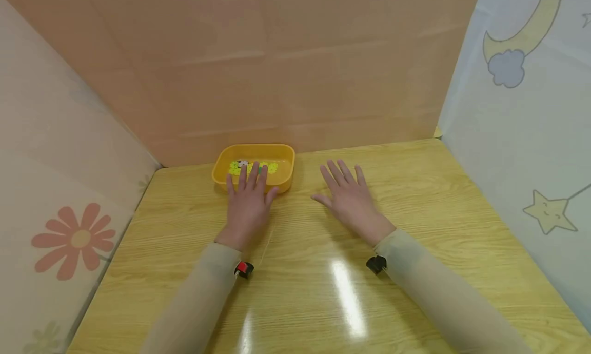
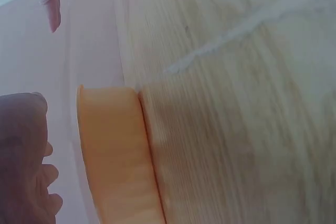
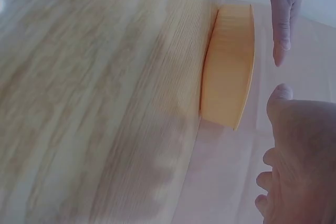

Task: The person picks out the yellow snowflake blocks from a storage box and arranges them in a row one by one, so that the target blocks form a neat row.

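Observation:
A yellow-orange plastic basin (image 1: 282,159) stands at the back of the table, left of the middle. Inside it lie several small flower-shaped pieces (image 1: 273,168), mostly yellow, with a white and a green one among them. My left hand (image 1: 249,205) is spread palm down, its fingers overlapping the basin's front rim in the head view; the left wrist view has it higher than the basin's wall (image 2: 118,156). My right hand (image 1: 353,202), fingers also spread, hovers over the table to the right of the basin. Neither hand holds anything.
The wood-grain table (image 1: 300,302) is enclosed by a tan back panel (image 1: 286,72), a left panel with a red flower (image 1: 80,238) and a right panel with a moon and a star (image 1: 549,213). Each wrist bears a small black camera (image 1: 376,264).

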`<state>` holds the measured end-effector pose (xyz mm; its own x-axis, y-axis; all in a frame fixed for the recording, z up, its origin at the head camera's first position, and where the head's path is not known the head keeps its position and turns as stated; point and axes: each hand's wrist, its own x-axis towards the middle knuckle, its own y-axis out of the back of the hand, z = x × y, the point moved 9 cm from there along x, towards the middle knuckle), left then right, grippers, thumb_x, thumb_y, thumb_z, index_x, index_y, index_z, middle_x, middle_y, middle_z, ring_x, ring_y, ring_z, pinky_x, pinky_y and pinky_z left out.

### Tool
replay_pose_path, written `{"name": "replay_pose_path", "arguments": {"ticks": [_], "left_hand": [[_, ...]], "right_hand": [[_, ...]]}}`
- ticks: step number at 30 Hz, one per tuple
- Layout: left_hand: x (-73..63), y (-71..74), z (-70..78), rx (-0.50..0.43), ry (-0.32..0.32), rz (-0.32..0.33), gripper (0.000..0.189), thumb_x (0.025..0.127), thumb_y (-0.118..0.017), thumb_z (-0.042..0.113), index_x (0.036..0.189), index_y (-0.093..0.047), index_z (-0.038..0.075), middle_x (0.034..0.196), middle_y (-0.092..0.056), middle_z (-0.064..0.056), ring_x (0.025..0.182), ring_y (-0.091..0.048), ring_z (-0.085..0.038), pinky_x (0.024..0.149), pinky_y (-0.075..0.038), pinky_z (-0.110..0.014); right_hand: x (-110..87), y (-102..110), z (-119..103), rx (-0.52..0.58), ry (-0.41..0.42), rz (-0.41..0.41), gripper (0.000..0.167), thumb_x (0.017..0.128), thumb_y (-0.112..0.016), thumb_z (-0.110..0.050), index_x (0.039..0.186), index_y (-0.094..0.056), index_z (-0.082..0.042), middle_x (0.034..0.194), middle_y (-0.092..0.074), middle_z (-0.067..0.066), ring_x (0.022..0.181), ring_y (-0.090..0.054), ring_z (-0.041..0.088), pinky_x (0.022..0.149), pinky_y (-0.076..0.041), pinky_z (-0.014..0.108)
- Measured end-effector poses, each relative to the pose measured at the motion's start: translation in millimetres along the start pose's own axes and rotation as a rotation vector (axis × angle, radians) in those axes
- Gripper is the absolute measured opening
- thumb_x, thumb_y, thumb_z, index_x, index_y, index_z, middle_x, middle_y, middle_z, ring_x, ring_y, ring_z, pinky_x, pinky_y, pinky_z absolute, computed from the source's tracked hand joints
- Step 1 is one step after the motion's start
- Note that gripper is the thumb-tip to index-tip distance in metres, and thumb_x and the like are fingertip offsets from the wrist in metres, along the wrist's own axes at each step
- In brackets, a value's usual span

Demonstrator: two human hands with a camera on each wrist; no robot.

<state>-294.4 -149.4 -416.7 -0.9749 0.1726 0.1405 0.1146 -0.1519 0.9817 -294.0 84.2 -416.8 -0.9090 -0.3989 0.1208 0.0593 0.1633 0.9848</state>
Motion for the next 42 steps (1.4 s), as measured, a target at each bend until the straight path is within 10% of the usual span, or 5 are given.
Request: {"name": "replay_pose_path", "arguments": {"ticks": [42], "left_hand": [[19.5,11.8,-118.0,-0.183,0.222,0.079,0.071,0.12,-0.034,0.05,0.177,-0.023,0.008,0.181,-0.018,-0.022,0.168,-0.005,-0.046,0.128,0.003,-0.077]], "right_hand": [[59.5,-34.0,-55.2,-0.032,0.072,-0.059,0.087,0.113,-0.033,-0.072,0.179,-0.016,-0.019,0.184,-0.017,0.008,0.17,-0.009,0.032,0.135,-0.004,0.063]]}}
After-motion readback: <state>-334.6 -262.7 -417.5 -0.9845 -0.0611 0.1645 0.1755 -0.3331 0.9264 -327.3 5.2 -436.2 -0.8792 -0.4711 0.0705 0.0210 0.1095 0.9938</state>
